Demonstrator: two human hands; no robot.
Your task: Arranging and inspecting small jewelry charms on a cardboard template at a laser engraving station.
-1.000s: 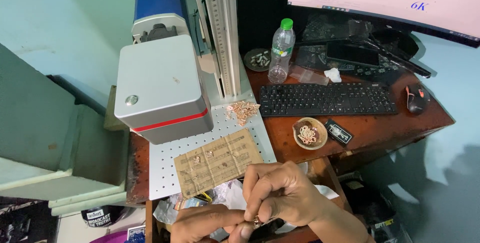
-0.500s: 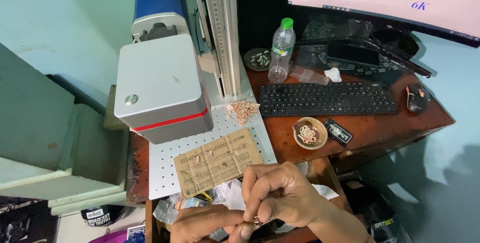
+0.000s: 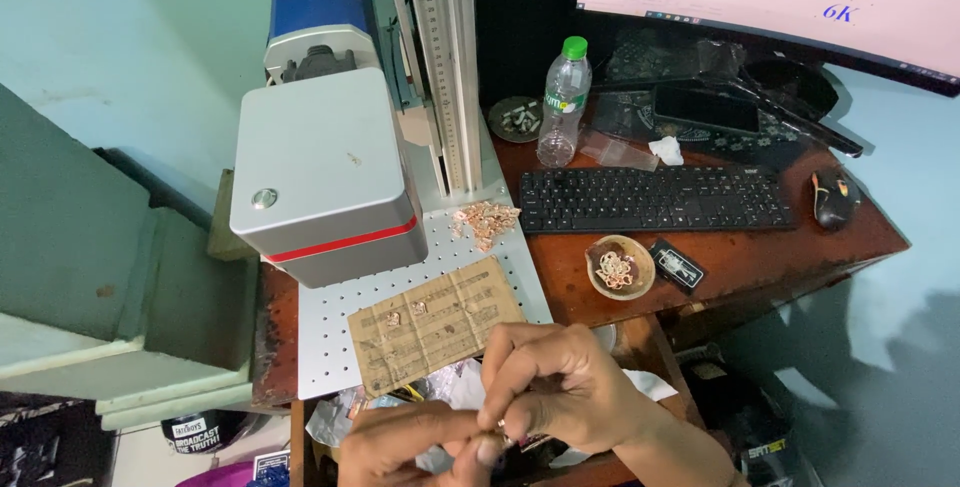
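At the bottom edge, left hand (image 3: 405,444) cropped, right hand (image 3: 560,397) fingers pinching a tiny, indistinct ring (image 3: 503,438), left fingers' grip unclear.

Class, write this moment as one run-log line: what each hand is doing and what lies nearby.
left hand: pinches small ring | right hand: fingers on same ring | nearby: cardboard sheet on perforated plate

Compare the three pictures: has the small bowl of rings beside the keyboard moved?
No. The small bowl sits at the same spot just below the keyboard, next to the small dark case, in every picture.
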